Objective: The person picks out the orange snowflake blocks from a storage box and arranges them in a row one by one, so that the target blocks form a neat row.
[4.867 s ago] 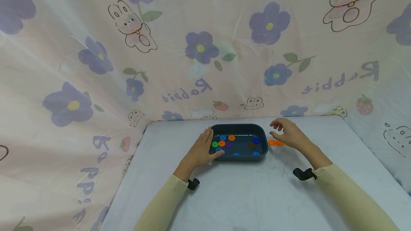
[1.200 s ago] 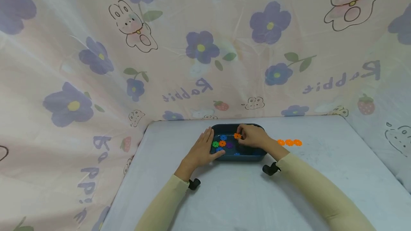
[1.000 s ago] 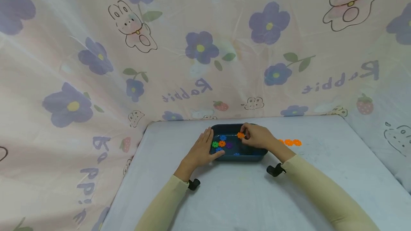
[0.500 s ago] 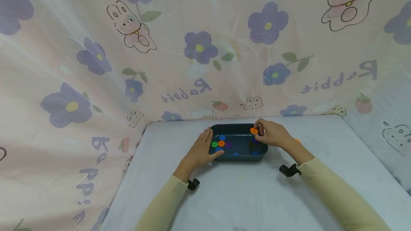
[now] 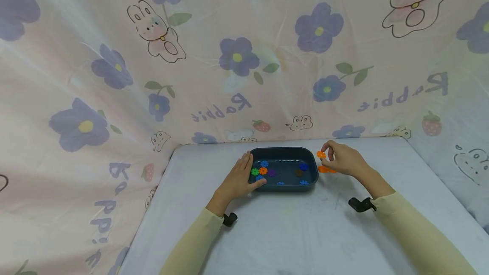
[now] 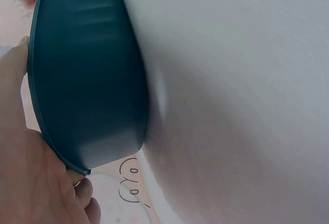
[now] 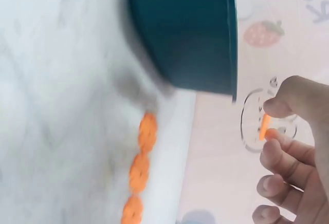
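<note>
My right hand (image 5: 345,159) pinches an orange flower-shaped disc (image 5: 321,154) between thumb and index finger, just right of the dark blue tray (image 5: 284,187). In the right wrist view the pinched disc (image 7: 264,127) is seen edge-on, the other fingers loosely bent. Below that hand, orange flower-shaped discs (image 5: 323,169) lie on the table, partly hidden in the head view; the right wrist view shows three orange discs (image 7: 138,172) in a line. My left hand (image 5: 237,178) rests on the tray's left end, fingers straight along the side, thumb over the front rim.
Inside the tray lie several more discs: a green disc (image 5: 255,172), an orange disc (image 5: 263,170), a purple disc (image 5: 271,172), a brown disc (image 5: 299,172) and blue discs such as this blue disc (image 5: 303,167). A white-covered table (image 5: 290,232) meets a patterned curtain (image 5: 267,96) behind.
My right hand has lifted the orange disc out of the tray and carried it rightward past the tray's right wall, above the orange discs on the table. My left hand stays in place.
</note>
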Tool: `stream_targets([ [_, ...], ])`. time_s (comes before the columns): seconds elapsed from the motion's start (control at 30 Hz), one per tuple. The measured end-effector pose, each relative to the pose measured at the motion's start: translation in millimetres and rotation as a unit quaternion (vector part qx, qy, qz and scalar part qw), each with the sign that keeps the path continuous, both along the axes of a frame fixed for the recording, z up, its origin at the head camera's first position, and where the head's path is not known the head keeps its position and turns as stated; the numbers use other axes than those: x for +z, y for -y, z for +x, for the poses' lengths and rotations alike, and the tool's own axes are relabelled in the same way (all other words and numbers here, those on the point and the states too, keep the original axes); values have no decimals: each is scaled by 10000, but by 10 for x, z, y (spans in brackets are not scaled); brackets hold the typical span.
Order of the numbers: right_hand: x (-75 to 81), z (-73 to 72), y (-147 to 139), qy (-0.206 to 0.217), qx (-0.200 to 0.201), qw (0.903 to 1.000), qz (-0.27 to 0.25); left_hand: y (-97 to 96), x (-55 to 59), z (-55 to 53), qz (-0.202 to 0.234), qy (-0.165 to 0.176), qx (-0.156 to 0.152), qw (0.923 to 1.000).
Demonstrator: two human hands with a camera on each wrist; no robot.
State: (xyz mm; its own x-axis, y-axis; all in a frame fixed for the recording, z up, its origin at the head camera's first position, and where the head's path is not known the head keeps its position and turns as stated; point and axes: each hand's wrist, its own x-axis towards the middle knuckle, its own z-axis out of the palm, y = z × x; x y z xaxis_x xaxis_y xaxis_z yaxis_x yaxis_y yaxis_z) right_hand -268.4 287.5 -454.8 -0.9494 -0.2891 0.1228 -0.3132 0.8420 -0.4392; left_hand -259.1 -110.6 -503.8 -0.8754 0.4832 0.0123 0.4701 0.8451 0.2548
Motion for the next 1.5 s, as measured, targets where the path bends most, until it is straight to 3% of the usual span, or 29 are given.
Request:
stream_targets([
  [0.6, -160, 33, -611, 332, -584, 9977, 58, 6, -28, -17, 0, 0, 15, 10000],
  [1.03, -416, 72, -979, 448, -817, 9956, -25, 17, -31, -14, 29, 15, -64, 10000],
  [1.5, -569, 46, -1237, 973, -1049, 9896, -143, 17, -31, -19, 35, 36, -41, 10000],
])
